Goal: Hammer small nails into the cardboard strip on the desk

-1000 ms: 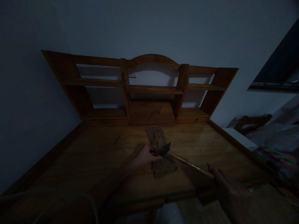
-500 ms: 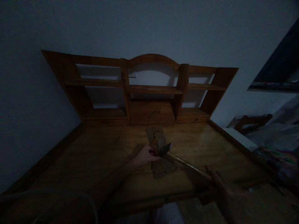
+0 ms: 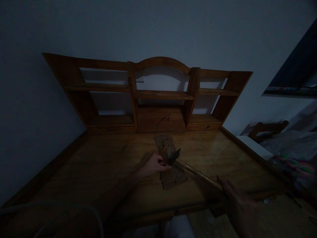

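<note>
My right hand point(image 3: 235, 195) is wrapped round the end of the wooden handle of a hammer point(image 3: 195, 172). The metal hammer head lies over a worn strip of cardboard point(image 3: 170, 177) on the desk, right beside the fingertips of my left hand point(image 3: 156, 163). That hand's thumb and fingers are curled into a pinch above the cardboard. Whatever sits between them is too dark and small to name, partly behind the hammer head. Dark, thin marks or pieces and a small orange patch show on the cardboard beyond the hammer head.
A wooden shelf unit point(image 3: 160, 96) stands along the desk's back edge. On the desk point(image 3: 106, 165) a thin dark stick point(image 3: 124, 147) lies to the left. A pale cable point(image 3: 81, 205) curves at lower left. To the right are a chair back point(image 3: 268, 129) and plastic-covered items point(image 3: 292, 145).
The hammer head has tilted and shifted up slightly, still close to my left fingers. My left hand stays in nearly the same place, and my right hand keeps its grip on the handle.
</note>
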The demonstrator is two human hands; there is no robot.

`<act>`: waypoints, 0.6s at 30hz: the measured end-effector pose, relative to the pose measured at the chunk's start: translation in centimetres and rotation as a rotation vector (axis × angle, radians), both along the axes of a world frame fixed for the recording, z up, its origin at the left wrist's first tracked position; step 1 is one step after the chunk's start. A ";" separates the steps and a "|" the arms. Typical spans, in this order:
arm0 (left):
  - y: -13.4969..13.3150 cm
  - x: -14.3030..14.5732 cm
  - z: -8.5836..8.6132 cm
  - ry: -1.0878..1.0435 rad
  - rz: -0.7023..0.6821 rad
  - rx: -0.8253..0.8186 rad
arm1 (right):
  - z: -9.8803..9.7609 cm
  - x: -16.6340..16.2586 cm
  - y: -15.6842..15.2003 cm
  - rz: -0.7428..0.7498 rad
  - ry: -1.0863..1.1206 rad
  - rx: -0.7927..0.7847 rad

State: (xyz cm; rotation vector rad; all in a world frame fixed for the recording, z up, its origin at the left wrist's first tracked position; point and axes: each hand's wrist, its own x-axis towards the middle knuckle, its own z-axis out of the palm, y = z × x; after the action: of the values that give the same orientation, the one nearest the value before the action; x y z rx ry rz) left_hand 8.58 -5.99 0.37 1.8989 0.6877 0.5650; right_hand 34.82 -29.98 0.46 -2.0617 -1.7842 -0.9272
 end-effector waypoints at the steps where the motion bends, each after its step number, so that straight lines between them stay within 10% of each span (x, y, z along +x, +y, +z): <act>1: 0.0 0.0 0.0 -0.007 -0.004 0.003 | -0.1 0.0 0.0 0.011 -0.003 -0.006; 18: 0.8 -0.4 -0.1 -0.098 -0.084 0.098 | 1.2 0.9 0.5 -0.190 0.060 0.151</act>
State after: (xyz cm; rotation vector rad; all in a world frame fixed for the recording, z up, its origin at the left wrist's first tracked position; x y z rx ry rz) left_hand 8.19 -5.21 0.27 1.9668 0.5227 0.6442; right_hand 35.67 -29.45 1.71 -2.1643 -1.4606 -1.0053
